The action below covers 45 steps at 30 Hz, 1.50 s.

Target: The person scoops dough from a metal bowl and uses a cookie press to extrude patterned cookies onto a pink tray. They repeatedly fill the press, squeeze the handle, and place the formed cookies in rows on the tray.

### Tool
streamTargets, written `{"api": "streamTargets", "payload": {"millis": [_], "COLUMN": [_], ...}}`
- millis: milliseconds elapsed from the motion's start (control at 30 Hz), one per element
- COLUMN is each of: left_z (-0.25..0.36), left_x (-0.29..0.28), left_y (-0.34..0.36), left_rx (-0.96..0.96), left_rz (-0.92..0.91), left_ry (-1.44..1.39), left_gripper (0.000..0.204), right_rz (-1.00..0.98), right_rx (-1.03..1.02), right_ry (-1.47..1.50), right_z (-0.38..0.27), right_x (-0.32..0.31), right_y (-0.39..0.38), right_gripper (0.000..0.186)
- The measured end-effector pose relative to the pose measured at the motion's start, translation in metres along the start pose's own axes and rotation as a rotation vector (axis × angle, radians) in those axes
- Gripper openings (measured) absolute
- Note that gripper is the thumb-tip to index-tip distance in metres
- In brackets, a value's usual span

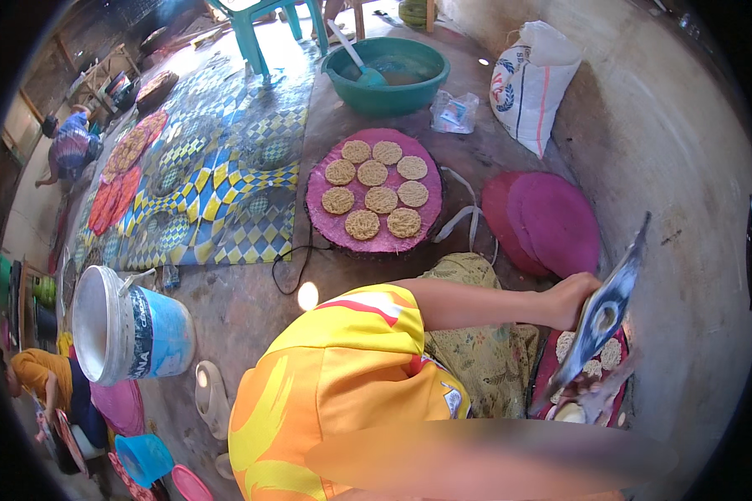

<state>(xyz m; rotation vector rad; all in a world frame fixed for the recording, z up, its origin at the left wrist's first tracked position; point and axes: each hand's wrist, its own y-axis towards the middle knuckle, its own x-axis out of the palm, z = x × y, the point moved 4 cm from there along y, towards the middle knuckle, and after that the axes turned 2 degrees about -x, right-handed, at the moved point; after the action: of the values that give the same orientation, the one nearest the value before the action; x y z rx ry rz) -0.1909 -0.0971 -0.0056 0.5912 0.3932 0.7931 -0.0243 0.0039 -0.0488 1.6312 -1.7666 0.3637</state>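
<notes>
My right hand [573, 301] reaches out to the right from the yellow sleeve, fingers closed round the near edge of a flat bluish board [608, 313]. The board stands tilted on its edge, its far corner pointing up toward the concrete wall [685, 167]. Just under it, to my near right, lies a dark red round tray [545, 380] with pale noodle cakes [593, 367] on it; I cannot tell whether the board touches them. My left hand is out of sight; a blurred band along the near edge hides whatever is there. My lap is covered by green-gold patterned cloth [476, 351].

Farther out in front of me sits a purple round mat [322, 213] carrying eight round noodle cakes [374, 188] laid in rows, none overlapping. To its right, well apart from it, a stack of magenta round mats [551, 221] leans by the wall. Beyond, a green basin [386, 92] holds a ladle [359, 63], with a clear plastic bag [454, 113] and a white sack [530, 83] to its right. A blue and yellow chequered floor mat [217, 175] spreads to the left, with more trays of cakes [125, 154] along its far left side. A white and blue bucket [129, 326] lies tipped at near left, a pale sandal [211, 399] close beside it. One person [71, 150] bends at far left, another person in orange [46, 384] at near left.
</notes>
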Motion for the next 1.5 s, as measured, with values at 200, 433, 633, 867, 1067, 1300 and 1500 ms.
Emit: {"api": "streamTargets", "payload": {"millis": [200, 433, 633, 867, 1067, 1300, 1500], "left_z": [-0.002, 0.019, 0.039, 0.034, 0.041, 0.061, 0.037], "left_x": [0.022, 0.025, 0.037, 0.045, 0.076, 0.094, 0.169], "left_y": [-0.028, -0.03, -0.036, -0.062, -0.058, -0.062, -0.118], "left_rx": [0.228, 0.52, 0.688, 0.668, 0.66, 0.433, -0.745], "left_rz": [-0.157, -0.297, -0.503, -0.768, -0.914, -0.063, -0.805], "left_ry": [0.227, 0.664, 0.861, 0.93, 0.813, 0.102, -0.915], "left_gripper": [0.023, 0.024, 0.018, 0.013, 0.015, 0.047, 0.08], "right_rz": [0.089, 0.22, 0.31, 0.307, 0.263, 0.218, 0.187], "right_rx": [-0.025, 0.008, 0.09, 0.18, -0.067, -0.284, -0.356], "right_ry": [-0.182, -0.377, -0.513, -0.583, -0.573, -0.5, -0.434], "right_z": [-0.011, -0.013, 0.001, 0.016, -0.053, -0.126, -0.156], "right_x": [-0.01, -0.022, -0.032, -0.031, -0.028, -0.013, 0.017], "right_y": [0.007, -0.02, -0.048, -0.062, -0.031, -0.034, -0.056], "right_gripper": [0.053, 0.053, 0.052, 0.052, 0.052, 0.052, 0.052]}}
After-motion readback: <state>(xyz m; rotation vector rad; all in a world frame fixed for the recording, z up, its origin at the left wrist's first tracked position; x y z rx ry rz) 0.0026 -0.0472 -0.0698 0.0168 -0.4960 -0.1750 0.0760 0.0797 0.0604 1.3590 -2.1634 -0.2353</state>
